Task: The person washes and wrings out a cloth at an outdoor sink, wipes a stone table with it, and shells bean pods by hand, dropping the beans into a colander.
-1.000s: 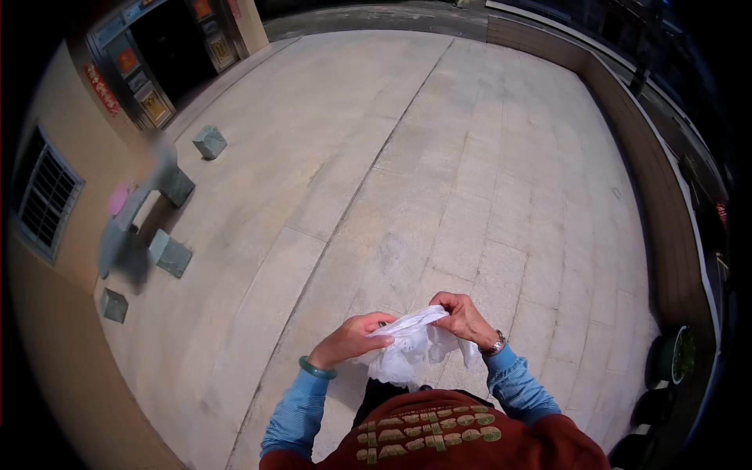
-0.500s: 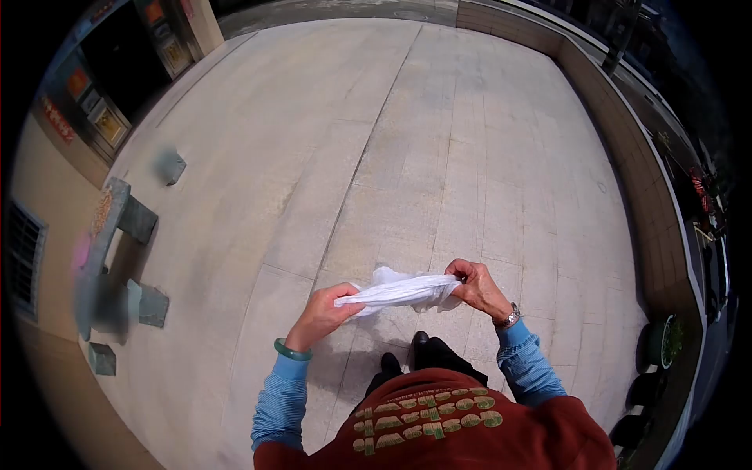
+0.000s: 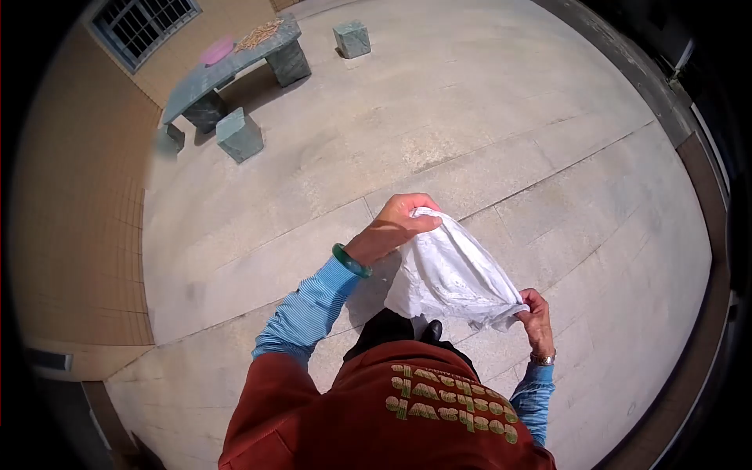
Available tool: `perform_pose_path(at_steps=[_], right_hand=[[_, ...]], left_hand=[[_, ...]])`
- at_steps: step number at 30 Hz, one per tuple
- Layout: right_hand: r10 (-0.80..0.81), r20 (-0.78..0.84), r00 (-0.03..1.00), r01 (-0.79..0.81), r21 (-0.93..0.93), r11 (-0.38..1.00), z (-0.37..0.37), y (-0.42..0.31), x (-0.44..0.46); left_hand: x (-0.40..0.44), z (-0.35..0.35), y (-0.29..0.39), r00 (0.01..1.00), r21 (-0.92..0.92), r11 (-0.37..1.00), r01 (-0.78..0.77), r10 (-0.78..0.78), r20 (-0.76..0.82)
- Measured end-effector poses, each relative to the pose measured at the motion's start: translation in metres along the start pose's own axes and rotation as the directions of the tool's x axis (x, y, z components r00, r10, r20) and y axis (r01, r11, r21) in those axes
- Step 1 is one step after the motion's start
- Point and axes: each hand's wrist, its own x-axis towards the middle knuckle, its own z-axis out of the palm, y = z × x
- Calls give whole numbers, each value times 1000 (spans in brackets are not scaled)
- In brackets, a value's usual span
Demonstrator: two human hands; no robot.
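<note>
A white cloth [image 3: 454,270] hangs spread between my two hands above the paving, in front of my body. My left hand [image 3: 395,227], with a green bangle at the wrist, pinches its upper left corner between thumb and fingers. Lower and to the right, my right hand [image 3: 535,315], a metal watch on its wrist, is closed on the cloth's other end. The cloth's top edge slants down from left to right, and its lower part hangs in loose folds.
A stone table [image 3: 188,88] at the upper left bears a pink basin [image 3: 218,51] and a heap of small light-brown things [image 3: 258,35]. Stone stools [image 3: 240,135] stand near it. A barred window [image 3: 145,30] is in the wall. A low wall curves along the right.
The view has turned toward the stone table. The bunched cloth has opened out into a wider sheet. My left hand is now higher than my right, and both still grip the cloth.
</note>
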Motion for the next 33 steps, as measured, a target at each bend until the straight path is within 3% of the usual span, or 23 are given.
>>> perform_pose_path(at_steps=[4,7,8,9,10,11,12,13,14,15,17,19,20,23,25,26,28,29,31,33], right_hand=[[-88,129,988,87,13,996,-6,-93,95],[-344,184,921,293,256,921,14,-142,137],[-347,199,916,293,257,921,18,-141,167],[-336,201,920,221,440,870,24,-132,197],[-322,208,924,139,601,787,32,-125,231],[-181,224,958,37,529,848,48,-123,263],[-128,172,977,120,58,991,42,-86,311],[-124,133,983,142,-129,981,48,-78,338],[-115,87,990,136,-311,941,53,-80,361],[-92,96,991,119,-332,936,60,-96,381],[-48,80,996,33,177,984,83,-143,424],[-59,116,992,37,180,983,105,-181,472],[-70,129,989,45,189,981,116,-196,493],[-97,275,957,47,185,982,156,-227,525],[-94,455,885,-3,208,978,181,-244,560],[-78,465,882,-19,201,979,191,-257,575],[-126,554,823,79,108,991,207,-282,583],[-123,574,810,68,116,991,205,-288,614],[-110,593,798,0,182,983,201,-289,666],[-77,627,775,-62,196,979,195,-295,721]], left_hand=[[30,-55,40,976,-111,993,-30,6,-218],[44,-91,46,959,-288,943,-164,84,-271],[59,-106,46,954,-389,888,-247,153,-257],[74,-118,34,952,-452,846,-282,189,-241],[98,-130,19,970,-391,901,-185,105,-217],[125,-142,-2,980,-327,941,-85,19,-200],[155,-157,-45,979,-42,999,-20,11,-204],[177,-177,-73,968,454,888,77,42,-247],[194,-191,-81,947,240,969,-60,132,-294],[207,-204,-72,927,161,987,-31,88,-365],[234,-227,-51,889,67,998,-10,39,-457],[266,-252,-33,911,33,999,-21,33,-412],[282,-261,-33,930,-10,997,71,-70,-362],[314,-268,-13,956,50,999,11,4,-293],[349,-277,-15,850,383,891,-242,385,-359],[367,-281,-15,849,341,896,-285,401,-345],[372,-286,1,901,169,970,-174,226,-370],[392,-301,-1,901,166,972,-167,219,-375],[423,-324,-4,837,34,998,53,-26,-546],[453,-350,21,790,12,1000,21,-10,-613]])
